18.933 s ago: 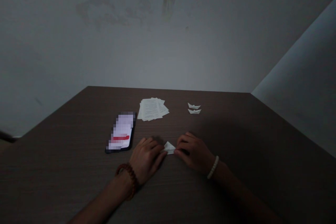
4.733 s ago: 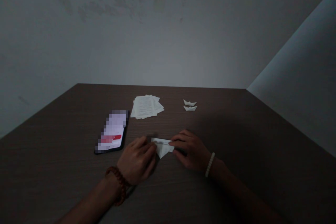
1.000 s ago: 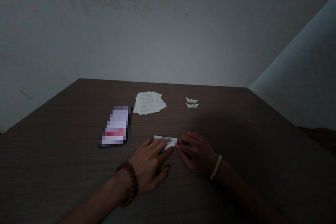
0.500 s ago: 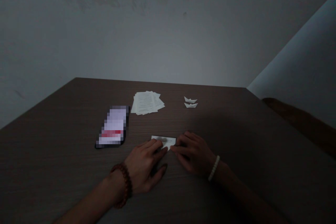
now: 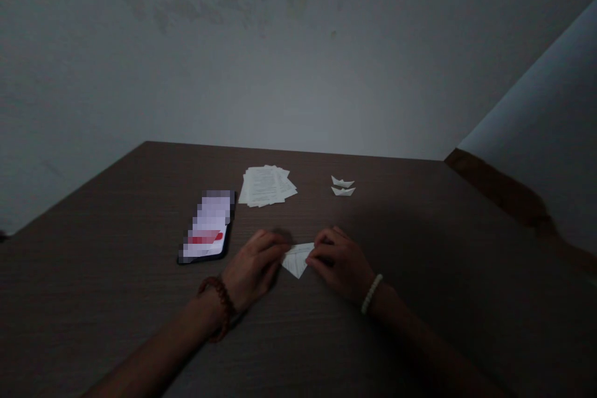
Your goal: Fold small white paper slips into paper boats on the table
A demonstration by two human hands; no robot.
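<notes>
Between my hands a small folded piece of paper (image 5: 298, 261) shows as a white triangle, its point toward me and faint print on it. My left hand (image 5: 256, 267) pinches its upper left corner, the fingers closed. At the upper right corner my right hand (image 5: 340, 264) is closed on the same paper with thumb and fingertips. Part of the paper's edge is hidden under the fingers. Beyond my right hand sit two small folded paper boats (image 5: 343, 191), one behind the other.
A loose stack of printed paper sheets (image 5: 267, 186) lies toward the back of the brown table (image 5: 298, 348). To its left front rests a phone (image 5: 208, 227) with a lit, blurred screen. A stained wall (image 5: 298, 74) rises behind the table.
The paper's near side now shows as a triangle pointing toward me, where the hands covered much of it before. My left hand has drawn back from over it to its left corner.
</notes>
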